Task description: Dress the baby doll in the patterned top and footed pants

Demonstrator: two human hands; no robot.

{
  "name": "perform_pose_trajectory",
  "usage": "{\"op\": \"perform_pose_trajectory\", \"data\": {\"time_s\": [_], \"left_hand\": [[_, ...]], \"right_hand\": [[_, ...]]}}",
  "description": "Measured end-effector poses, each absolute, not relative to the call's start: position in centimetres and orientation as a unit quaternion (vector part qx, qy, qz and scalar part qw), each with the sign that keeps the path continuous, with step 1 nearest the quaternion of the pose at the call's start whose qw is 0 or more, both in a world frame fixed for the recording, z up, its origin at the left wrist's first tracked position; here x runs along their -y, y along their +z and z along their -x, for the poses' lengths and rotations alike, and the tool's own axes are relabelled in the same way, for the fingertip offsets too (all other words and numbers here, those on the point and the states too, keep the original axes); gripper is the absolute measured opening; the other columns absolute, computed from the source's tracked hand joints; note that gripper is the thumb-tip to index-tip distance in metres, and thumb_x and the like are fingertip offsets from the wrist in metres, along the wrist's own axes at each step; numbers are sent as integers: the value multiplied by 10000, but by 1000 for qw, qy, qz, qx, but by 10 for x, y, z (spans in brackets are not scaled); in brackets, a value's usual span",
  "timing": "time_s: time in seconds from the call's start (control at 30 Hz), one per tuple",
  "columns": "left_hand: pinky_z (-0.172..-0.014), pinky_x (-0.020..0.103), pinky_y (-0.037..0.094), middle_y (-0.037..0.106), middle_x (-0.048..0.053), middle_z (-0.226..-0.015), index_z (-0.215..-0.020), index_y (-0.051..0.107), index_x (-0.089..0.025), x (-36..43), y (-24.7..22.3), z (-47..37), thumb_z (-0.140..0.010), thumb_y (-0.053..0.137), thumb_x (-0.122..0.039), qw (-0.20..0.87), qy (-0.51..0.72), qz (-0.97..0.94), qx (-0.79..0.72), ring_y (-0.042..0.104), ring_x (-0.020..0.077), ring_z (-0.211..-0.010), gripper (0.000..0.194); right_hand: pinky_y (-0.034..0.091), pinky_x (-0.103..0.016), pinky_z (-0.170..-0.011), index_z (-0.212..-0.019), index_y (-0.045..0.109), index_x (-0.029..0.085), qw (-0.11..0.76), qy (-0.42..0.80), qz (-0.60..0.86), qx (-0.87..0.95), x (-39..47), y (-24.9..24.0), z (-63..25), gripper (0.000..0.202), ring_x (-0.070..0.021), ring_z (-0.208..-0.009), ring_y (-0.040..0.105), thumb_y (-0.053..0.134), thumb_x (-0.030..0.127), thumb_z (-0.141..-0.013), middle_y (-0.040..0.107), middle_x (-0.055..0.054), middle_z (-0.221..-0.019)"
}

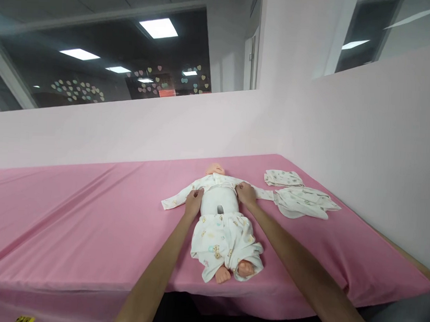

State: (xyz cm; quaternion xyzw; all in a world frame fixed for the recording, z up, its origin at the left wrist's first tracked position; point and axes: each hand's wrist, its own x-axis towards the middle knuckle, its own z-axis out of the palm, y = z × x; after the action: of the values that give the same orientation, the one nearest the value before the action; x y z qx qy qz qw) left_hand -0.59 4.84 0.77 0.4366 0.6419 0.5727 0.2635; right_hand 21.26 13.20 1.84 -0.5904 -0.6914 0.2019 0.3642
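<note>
A baby doll (215,168) lies on its back, head toward the wall and feet toward me. It wears a white patterned baby top (180,196) whose hem is bunched up at the chest, and loose printed baby trousers (218,238). Between the two garments its white middle (220,200) shows, with a small grey mark on it. My left hand (194,198) pinches the top's hem at one side of the doll. On the other side my right hand (245,192) has its fingers closed on the hem too. Both doll hands are hidden in the sleeves.
A pink sheet (89,221) with creases covers the table. To the right lie a folded printed cloth (283,178) and a crumpled white garment (302,201), close to the doll's sleeve. Pale walls (363,154) with windows rise behind and at the right.
</note>
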Motion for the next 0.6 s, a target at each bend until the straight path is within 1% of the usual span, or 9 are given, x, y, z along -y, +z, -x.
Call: {"op": "perform_pose_trajectory", "data": {"time_s": [0.07,0.1,0.17,0.27,0.37,0.47,0.53,0.6], "left_hand": [[-808,403,467,683,126,-863,-757,615,-166,-55,2,9,-734,675,-632,292,580,-389,-653,608,284,-887,471],[-776,401,470,668,118,-797,-707,595,-168,-57,-1,11,-700,706,-638,307,585,-367,-654,607,284,-854,483],[-751,396,475,649,107,-743,-679,581,-170,-64,-3,13,-674,747,-607,335,601,-330,-646,612,283,-833,467],[-760,399,498,672,126,-809,-772,618,-158,-74,-2,11,-715,746,-512,383,627,-278,-618,639,292,-880,380],[-798,411,524,699,140,-880,-904,650,-146,-84,0,4,-761,700,-470,436,646,-249,-575,659,307,-943,357],[-842,416,543,720,132,-922,-1009,667,-138,-86,0,-2,-821,605,-540,480,657,-254,-522,674,305,-964,449],[-855,421,550,726,140,-961,-1057,665,-132,-84,-1,-4,-847,542,-605,505,666,-257,-485,677,307,-975,532],[-861,423,555,725,153,-1009,-1094,656,-130,-83,-1,-5,-859,500,-656,533,680,-250,-437,675,310,-997,596]], "right_hand": [[380,-314,-701,-783,652,186,347,191,615,682,-132,11,-210,274,-240,-830,620,465,334,-916,679,-115,-808],[382,-326,-724,-791,653,186,340,186,620,682,-130,7,-209,282,-256,-872,623,469,353,-924,683,-130,-837],[381,-355,-781,-828,655,185,331,181,621,687,-125,2,-210,278,-285,-961,617,462,353,-940,686,-159,-904],[366,-396,-842,-853,653,178,322,196,602,703,-117,-1,-212,205,-317,-1030,603,477,256,-923,686,-194,-966],[362,-390,-855,-794,647,181,321,239,566,720,-113,0,-216,99,-321,-1033,600,558,182,-837,694,-187,-992],[388,-335,-803,-713,619,188,336,305,520,723,-114,-1,-220,76,-274,-962,606,595,212,-780,708,-126,-961],[405,-302,-720,-686,586,185,353,358,497,707,-116,-3,-222,143,-228,-842,598,561,279,-792,698,-85,-849],[405,-288,-630,-685,548,183,369,410,483,680,-119,-7,-223,211,-192,-716,561,505,344,-813,650,-60,-725]]}}
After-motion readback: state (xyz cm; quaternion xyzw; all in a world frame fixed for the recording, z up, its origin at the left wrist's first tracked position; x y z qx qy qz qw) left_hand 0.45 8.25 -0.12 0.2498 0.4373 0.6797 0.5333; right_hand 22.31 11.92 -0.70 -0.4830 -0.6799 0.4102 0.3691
